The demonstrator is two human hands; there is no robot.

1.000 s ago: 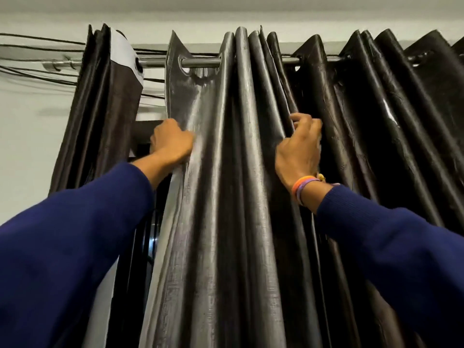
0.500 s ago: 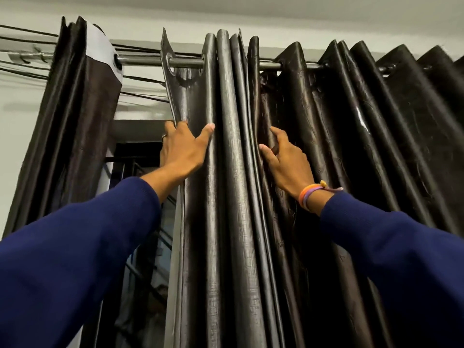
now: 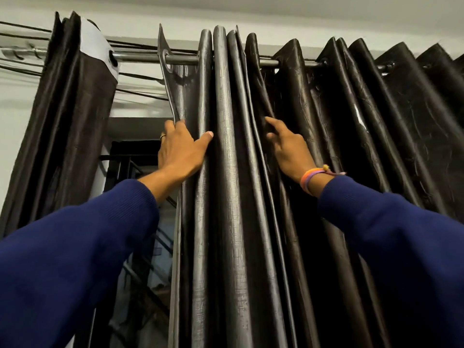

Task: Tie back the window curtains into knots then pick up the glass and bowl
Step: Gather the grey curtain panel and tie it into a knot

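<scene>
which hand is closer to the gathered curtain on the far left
Left. The left hand grips the right curtain's edge, across the gap from the gathered curtain. The right hand is several folds farther right.

You're seeing dim, even indoor light, soft sheen w/ one glare streak on the dark curtain (image 3: 251,172) folds, deep shadow btwn pleats, wide-angle bending at edges, focus mostly sharp.
</scene>
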